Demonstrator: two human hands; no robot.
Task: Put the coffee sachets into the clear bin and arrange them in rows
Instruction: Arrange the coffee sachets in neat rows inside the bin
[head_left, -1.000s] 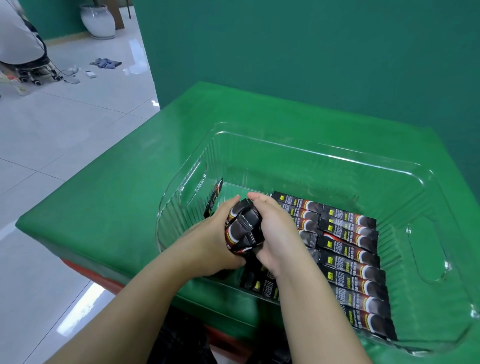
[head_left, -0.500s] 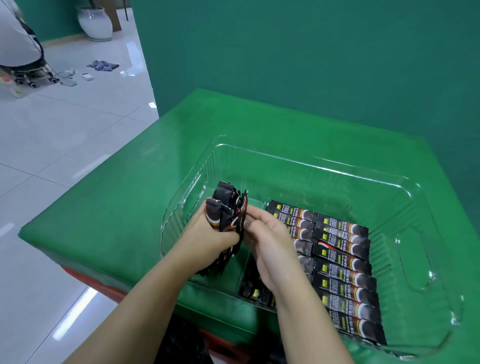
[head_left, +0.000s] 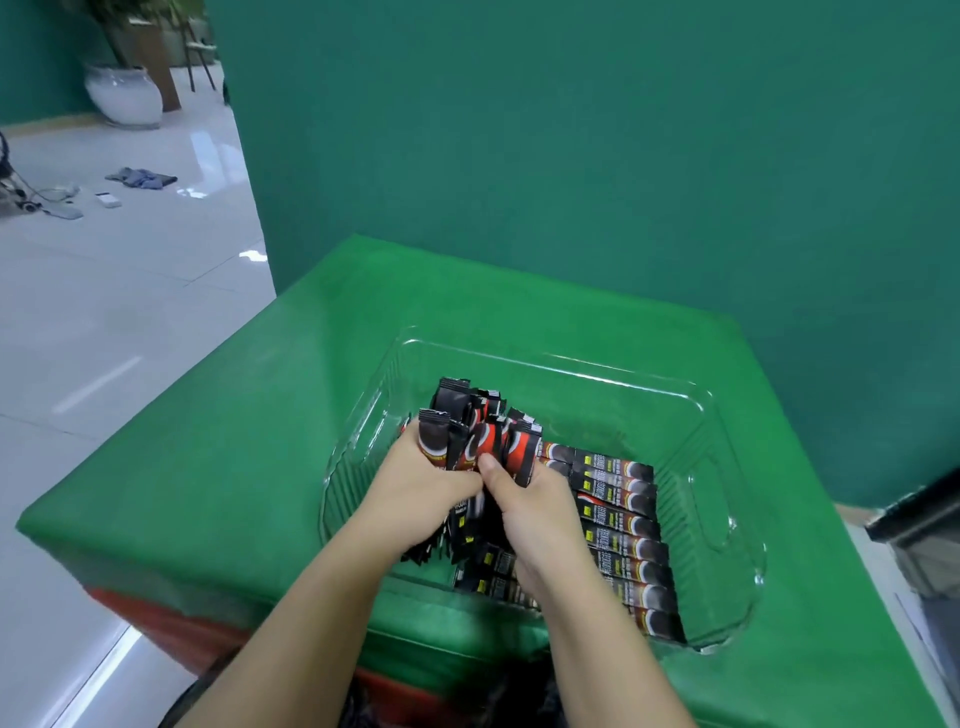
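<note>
A clear plastic bin (head_left: 696, 410) stands on the green table (head_left: 218, 467). Black and red coffee sachets lie flat in rows (head_left: 623, 525) along the bin's floor, right of my hands. My left hand (head_left: 421, 493) grips an upright bundle of sachets (head_left: 478, 436) over the bin's left part, their tops fanning out above my fingers. My right hand (head_left: 535, 514) holds the same bundle from the right, its thumb pressed on the front sachets. More sachets lie under my hands, partly hidden.
A dark green wall rises close behind the table. White tiled floor (head_left: 104, 322) lies to the left, with a white pot (head_left: 124, 93) and a cloth far back. A dark object (head_left: 930, 509) sits off the table's right edge.
The bundle has come up from low in the bin and now stands higher and fanned out. My right hand has closed on it beside my left. The camera has tilted up.
</note>
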